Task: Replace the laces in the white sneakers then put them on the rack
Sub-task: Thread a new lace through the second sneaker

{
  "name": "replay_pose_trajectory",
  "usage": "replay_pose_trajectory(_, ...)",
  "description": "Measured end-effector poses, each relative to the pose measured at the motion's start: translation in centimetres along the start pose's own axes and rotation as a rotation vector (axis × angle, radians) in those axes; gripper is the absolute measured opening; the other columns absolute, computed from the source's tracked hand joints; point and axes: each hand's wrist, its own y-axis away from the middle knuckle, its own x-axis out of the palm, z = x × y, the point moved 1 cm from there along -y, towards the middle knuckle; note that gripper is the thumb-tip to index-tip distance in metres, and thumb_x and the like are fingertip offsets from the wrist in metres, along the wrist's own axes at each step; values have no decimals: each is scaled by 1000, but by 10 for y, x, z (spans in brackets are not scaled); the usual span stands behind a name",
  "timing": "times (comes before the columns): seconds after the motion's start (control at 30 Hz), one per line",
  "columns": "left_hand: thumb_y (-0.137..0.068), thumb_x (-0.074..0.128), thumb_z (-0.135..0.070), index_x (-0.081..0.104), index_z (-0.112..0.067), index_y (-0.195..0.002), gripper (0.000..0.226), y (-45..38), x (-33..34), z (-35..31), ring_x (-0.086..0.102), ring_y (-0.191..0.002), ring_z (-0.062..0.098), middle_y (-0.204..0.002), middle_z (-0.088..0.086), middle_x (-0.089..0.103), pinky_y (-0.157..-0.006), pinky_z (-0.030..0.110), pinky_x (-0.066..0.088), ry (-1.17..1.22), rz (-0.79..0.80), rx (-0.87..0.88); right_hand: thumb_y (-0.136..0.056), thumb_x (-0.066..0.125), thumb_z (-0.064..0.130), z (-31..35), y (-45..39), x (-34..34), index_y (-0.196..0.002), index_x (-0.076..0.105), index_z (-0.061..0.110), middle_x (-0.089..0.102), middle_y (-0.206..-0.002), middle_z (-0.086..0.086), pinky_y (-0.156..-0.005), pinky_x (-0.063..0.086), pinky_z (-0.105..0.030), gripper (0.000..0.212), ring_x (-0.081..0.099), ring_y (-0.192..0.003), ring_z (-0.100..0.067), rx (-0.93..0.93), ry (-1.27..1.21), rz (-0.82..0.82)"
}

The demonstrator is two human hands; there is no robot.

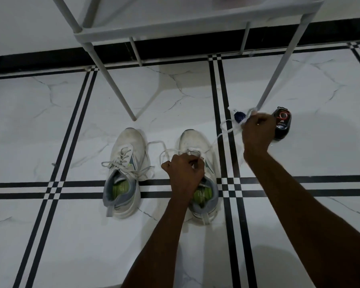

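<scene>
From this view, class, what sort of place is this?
Probably a home entryway or shoe corner: a marble-look tiled floor, a white shoe rack by the wall, and white sneakers beneath it.

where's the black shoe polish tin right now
In the head view it sits on the floor at right, black tin just beyond the right hand, near the rack leg.

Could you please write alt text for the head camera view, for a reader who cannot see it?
A person's left hand grips the right sneaker while the right hand pulls its white lace sideways. The left sneaker stands beside it, laced, before a white rack.
</scene>
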Motion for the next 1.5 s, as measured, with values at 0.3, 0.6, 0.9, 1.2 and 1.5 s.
replay_pose_trajectory(0.3, -88, 63, -36, 79, -28, -80, 20, -1, -1, 0, 65, -82, 14, -71, -10, 72, -86, 38, 29, 32, 15, -15, -80, 79, 46, -39, 59, 20, -70, 58, 14, 65, -72, -4, -70, 54, -33, 40, 61, -66, -17, 194, 396, 701)
replay_pose_trajectory(0.6, -89, 66, -33, 77, -28, -78, 16, -1, 1, 2, 62, -77, 10, -72, -12, 71, -85, 36, 27, 17, -4, 25, -94, 68, 28, -26, 42, 12, -88, 62, 14, 72, -84, -11, -56, 56, -30, 16, 70, -71, -20, 206, 77, 323)
replay_pose_trajectory(0.9, -94, 62, -53, 66, -11, -83, 44, -18, -11, 15, 60, -75, 11, -78, -3, 65, -69, 24, 39, 349, -134, -571, -86, 77, 34, -27, 56, 17, -101, 66, 5, 68, -83, -8, -61, 52, -28, 34, 63, -67, -12, 314, 148, 694)
replay_pose_trajectory(1.2, -77, 86, -39, 67, -8, -92, 39, -46, -4, 22, 59, -81, 10, -86, -5, 64, -75, 24, 44, 323, -11, -491, -74, 83, 46, -47, 59, 28, -86, 70, 9, 69, -80, 1, -69, 55, -22, 41, 65, -75, -9, 157, 327, 652)
replay_pose_trajectory(1.5, -108, 46, -29, 47, -3, -110, 26, -48, -4, 50, 68, -58, 24, -84, 23, 68, -62, 42, 62, 916, -355, -697, -98, 59, 29, -41, 64, 31, -56, 55, 18, 53, -53, 5, -60, 44, -25, 43, 51, -52, -10, 168, 403, 722)
